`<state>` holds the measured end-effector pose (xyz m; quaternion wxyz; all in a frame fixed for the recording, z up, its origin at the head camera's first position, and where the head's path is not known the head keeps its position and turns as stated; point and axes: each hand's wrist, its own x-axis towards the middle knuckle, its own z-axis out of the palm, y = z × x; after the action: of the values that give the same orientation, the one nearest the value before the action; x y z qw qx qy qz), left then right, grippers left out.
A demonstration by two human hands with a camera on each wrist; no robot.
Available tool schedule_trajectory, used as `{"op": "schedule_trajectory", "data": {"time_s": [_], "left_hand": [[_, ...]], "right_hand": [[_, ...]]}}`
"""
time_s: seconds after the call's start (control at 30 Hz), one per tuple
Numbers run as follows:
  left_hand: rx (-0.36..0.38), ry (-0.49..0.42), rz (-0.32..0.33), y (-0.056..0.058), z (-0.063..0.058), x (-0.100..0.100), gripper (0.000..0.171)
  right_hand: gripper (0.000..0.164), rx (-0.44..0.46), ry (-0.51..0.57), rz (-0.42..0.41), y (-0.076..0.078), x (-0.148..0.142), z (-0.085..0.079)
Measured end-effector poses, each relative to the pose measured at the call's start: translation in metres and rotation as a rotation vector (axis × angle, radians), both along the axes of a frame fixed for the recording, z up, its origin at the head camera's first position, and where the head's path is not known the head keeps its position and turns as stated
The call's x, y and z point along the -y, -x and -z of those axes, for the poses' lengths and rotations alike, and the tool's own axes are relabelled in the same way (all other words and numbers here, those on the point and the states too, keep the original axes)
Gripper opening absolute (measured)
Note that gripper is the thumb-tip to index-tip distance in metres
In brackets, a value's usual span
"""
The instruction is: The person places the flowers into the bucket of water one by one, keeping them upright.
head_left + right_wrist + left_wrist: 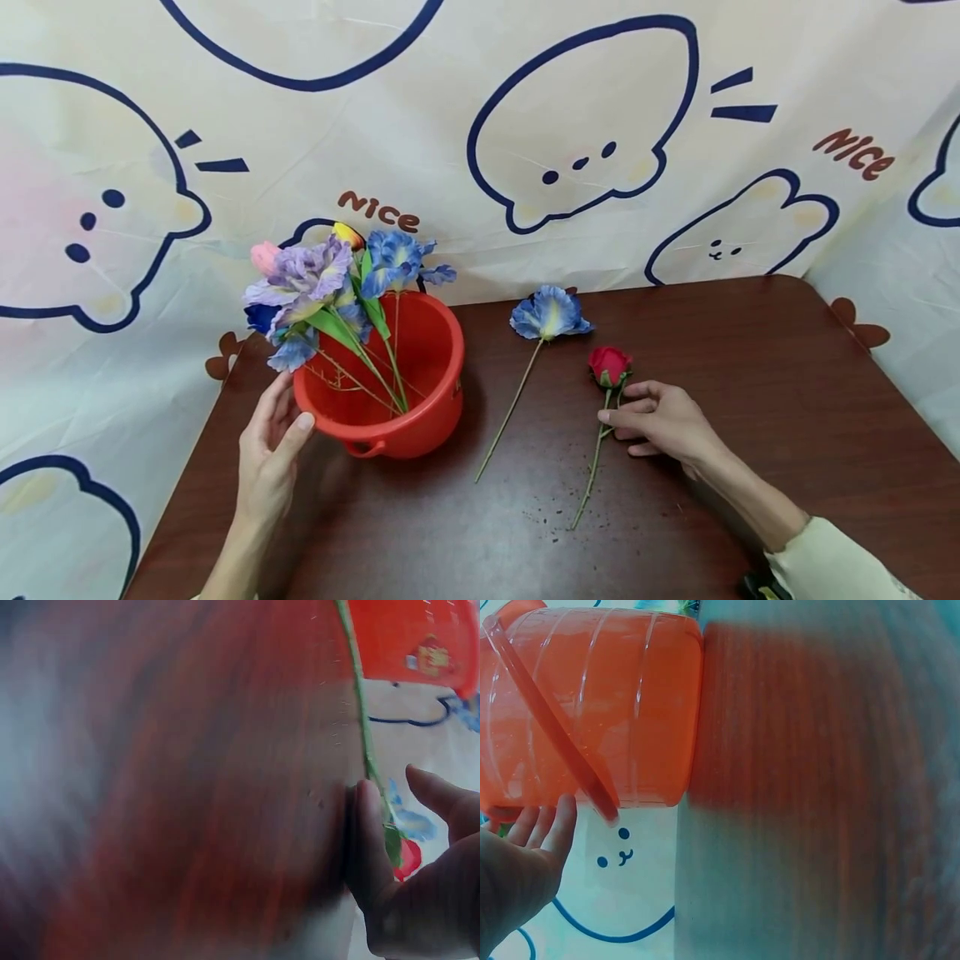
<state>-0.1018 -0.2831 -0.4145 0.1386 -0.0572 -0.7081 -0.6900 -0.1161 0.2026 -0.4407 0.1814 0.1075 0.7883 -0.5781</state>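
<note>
A red bucket [420, 433] stands left of centre with several artificial flowers leaning in it, among them a purple iris [311, 271] and a blue iris [393, 258]. My left hand [268, 458] is at the bucket's left side, thumb near the rim. In the left wrist view its extended fingertips [564, 814] meet the bucket's wall. A red rose [609, 365] lies on the table with its green stem toward me. Around that stem, just below the bloom, my right hand [671, 423] has thumb and fingers spread, with a gap between them in the right wrist view.
Between bucket and rose, another blue flower [551, 315] lies on the brown table [750, 350], its stem slanting toward me. Dark crumbs are scattered around the rose's stem. A cloth [420, 142] with cartoon outlines hangs behind the table.
</note>
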Motion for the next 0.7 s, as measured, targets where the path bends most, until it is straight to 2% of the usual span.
{"op": "schedule_trajectory", "data": {"time_s": [0.13,0.3,0.43,0.7], "left_hand": [[0.011,-0.004,-0.014,-0.001,-0.001,0.001,0.062],[0.023,-0.004,-0.027,-0.002,-0.001,0.0,0.062],[0.034,-0.005,-0.028,-0.002,-0.001,-0.001,0.062],[0.035,0.003,-0.019,0.0,-0.001,-0.002,0.061]], "right_hand": [[0.09,-0.041,-0.135,-0.014,0.007,0.011,0.0],[0.084,-0.104,-0.207,-0.033,0.012,0.023,0.0],[0.072,-0.116,-0.197,-0.023,0.012,0.025,0.0],[0.049,-0.074,-0.066,-0.006,0.009,0.018,0.001]]}}
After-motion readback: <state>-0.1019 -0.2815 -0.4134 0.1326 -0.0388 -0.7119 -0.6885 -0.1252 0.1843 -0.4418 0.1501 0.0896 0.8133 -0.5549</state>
